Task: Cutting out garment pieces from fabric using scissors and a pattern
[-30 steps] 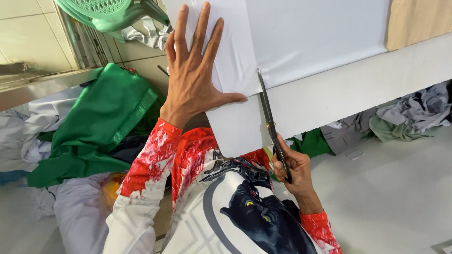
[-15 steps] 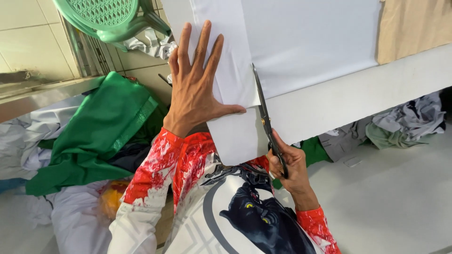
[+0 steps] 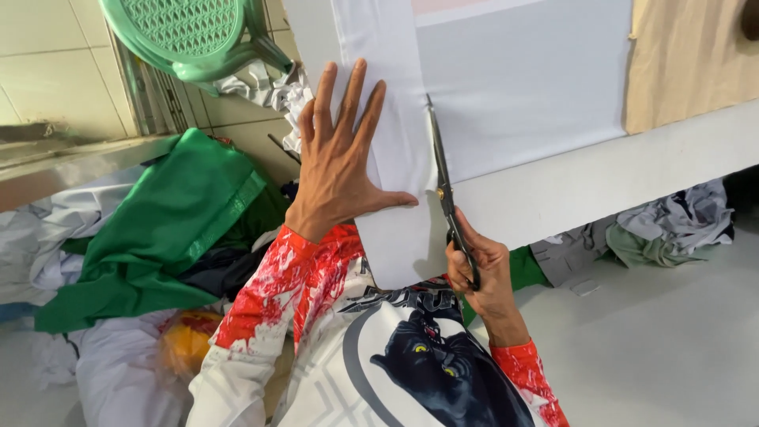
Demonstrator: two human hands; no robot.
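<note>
Cutting white cloth with black scissors at the near edge of a white table.

A strip of white fabric (image 3: 387, 119) is pinned flat by the left hand (image 3: 336, 170), its fingers fully spread and gripping nothing, so the cloth is kept taut beside the cut. Long black-handled scissors (image 3: 443, 182) are gripped by the curled right hand (image 3: 478, 273), blades driven in from the white table (image 3: 601, 178) edge. Green folded cloth (image 3: 158, 229) is heaped left.

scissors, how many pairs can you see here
1. The scissors are in the right hand, blades pointing up along the white fabric beside the flat left hand. More could be hidden under the cloth heaps.
</note>
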